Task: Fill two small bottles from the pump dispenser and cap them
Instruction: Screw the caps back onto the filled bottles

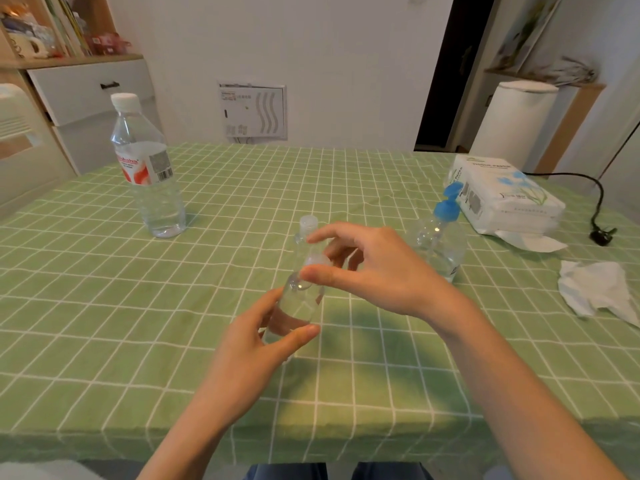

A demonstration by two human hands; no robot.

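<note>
A small clear bottle stands on the green checked tablecloth at the middle. My left hand grips its lower body. My right hand pinches the clear cap at the bottle's neck between thumb and fingers. Just behind stands a second small clear bottle with a cap on, partly hidden by my right fingers. The pump dispenser, clear with a blue pump head, stands to the right of my right hand.
A large clear water bottle with a white cap stands at the back left. A tissue pack lies at the back right, a crumpled tissue near the right edge, and a black cable with a plug.
</note>
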